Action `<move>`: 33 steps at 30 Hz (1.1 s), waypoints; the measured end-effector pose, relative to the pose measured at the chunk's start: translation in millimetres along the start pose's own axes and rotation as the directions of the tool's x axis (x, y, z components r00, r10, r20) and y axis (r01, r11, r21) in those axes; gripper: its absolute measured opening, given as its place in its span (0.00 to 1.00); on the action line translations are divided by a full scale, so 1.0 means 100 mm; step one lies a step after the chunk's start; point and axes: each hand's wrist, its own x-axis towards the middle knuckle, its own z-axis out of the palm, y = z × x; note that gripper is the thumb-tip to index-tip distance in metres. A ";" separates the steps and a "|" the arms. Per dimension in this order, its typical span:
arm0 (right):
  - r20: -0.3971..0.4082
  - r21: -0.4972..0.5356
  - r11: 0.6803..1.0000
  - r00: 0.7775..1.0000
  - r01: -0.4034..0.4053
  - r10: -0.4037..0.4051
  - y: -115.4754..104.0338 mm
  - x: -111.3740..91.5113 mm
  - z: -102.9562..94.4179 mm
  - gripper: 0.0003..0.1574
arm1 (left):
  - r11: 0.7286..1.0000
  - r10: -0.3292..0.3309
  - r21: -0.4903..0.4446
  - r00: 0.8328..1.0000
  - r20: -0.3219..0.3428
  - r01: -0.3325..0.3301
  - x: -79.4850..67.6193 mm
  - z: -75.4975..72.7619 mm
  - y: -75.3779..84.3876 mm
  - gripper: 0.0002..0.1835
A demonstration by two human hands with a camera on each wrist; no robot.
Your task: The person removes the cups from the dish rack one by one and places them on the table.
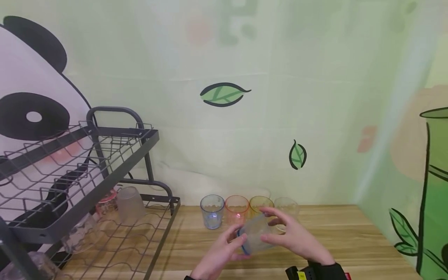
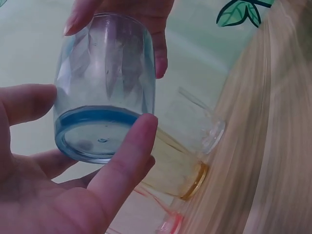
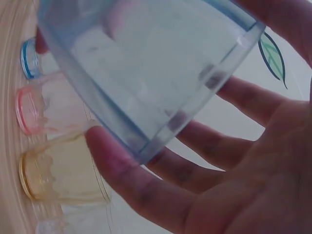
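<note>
A clear glass tumbler with a blue-tinted base is held tilted above the table between both hands. My left hand grips it round the blue base end, thumb and fingers on either side. At the other end, my right hand holds the glass near its rim, fingers spread round it. Just behind stand a blue glass, a red glass, a yellow glass and a clear glass in a row, the last partly covered by the right hand.
On the left stands a dark two-tier wire dish rack. Its lower tier bears several glasses, among them a frosted one and a pink-rimmed one. The wooden table meets a printed backdrop behind the row.
</note>
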 end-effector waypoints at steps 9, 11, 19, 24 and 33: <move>0.037 -0.069 0.997 0.999 0.035 -0.032 -0.01 -0.02 -0.05 0.40 | 0.998 -0.012 0.067 1.000 -0.008 0.012 0.00 0.04 -0.04 0.28; 0.037 -0.073 0.997 0.999 0.033 -0.031 -0.01 -0.02 -0.06 0.40 | 0.996 -0.019 0.084 1.000 -0.012 0.020 0.00 0.05 -0.05 0.28; 0.043 -0.096 0.995 0.999 0.004 0.000 0.03 -0.04 -0.09 0.40 | 0.972 -0.052 0.230 0.999 -0.008 0.053 -0.01 0.08 -0.08 0.27; 0.010 -0.158 0.987 0.999 -0.035 0.037 0.03 -0.07 -0.13 0.41 | 0.880 -0.031 0.474 0.999 0.018 0.019 -0.02 0.08 -0.10 0.26; -0.125 -0.273 0.942 0.978 -0.195 0.167 0.01 -0.25 -0.38 0.46 | 0.566 -0.057 0.823 0.994 0.092 -0.043 -0.06 0.13 -0.08 0.22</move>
